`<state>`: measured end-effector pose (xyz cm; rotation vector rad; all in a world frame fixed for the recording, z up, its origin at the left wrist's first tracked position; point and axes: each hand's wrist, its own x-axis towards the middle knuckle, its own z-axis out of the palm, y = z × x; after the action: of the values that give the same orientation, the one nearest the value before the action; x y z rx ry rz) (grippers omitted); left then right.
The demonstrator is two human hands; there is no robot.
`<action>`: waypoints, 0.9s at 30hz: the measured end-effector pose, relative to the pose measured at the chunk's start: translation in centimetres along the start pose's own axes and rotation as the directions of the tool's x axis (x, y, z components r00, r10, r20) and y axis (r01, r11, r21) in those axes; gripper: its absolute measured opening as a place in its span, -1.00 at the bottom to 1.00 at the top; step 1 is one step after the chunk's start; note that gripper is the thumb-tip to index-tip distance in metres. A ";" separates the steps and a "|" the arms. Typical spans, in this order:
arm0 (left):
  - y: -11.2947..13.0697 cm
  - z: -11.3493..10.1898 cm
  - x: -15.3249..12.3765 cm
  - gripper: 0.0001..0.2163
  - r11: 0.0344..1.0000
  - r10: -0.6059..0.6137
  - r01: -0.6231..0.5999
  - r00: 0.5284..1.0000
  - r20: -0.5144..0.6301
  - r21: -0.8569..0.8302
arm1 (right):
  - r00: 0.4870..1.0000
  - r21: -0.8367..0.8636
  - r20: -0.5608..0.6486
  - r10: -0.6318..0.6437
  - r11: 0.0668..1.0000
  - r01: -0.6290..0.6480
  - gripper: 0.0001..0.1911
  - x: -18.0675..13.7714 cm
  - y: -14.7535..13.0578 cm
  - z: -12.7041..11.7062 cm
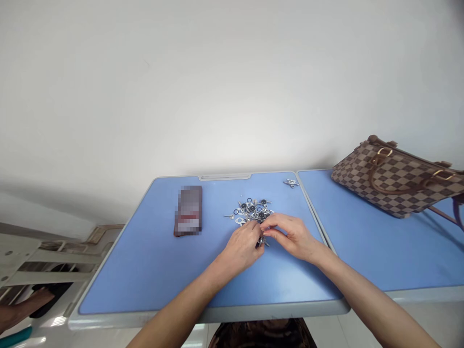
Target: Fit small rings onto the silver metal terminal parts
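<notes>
Over the blue desk (145,275), my left hand (244,245) is closed around a small shiny metal part (261,240), which shows partly below its fingers with a short stem sticking out. My right hand (290,234) meets it from the right, thumb and forefinger pinched together at the left fingertips. What sits in that pinch is too small and covered to name. Just beyond both hands lies a loose pile of small metal hardware (253,208): round black-faced pieces, dark rings, flat plates with holes and thin pins. The near side of the pile is hidden by my fingers.
A blurred-out phone-like slab (190,212) lies left of the pile. A few metal pieces (291,183) sit near the far right corner. A checkered handbag (402,181) stands on the adjoining desk (380,251). Another person's foot (27,307) shows at lower left.
</notes>
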<state>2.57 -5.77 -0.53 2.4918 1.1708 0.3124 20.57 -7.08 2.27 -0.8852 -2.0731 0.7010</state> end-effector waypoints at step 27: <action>0.4 -0.5 0.1 -0.75 0.995 0.001 -0.005 0.999 -0.037 -0.105 | 0.995 -0.086 -0.005 -0.098 0.992 0.097 -0.69 0.1 0.4 0.2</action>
<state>2.73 -5.79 0.06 2.4068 1.1354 0.4118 20.50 -6.82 1.87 -0.8266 -2.1361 0.5589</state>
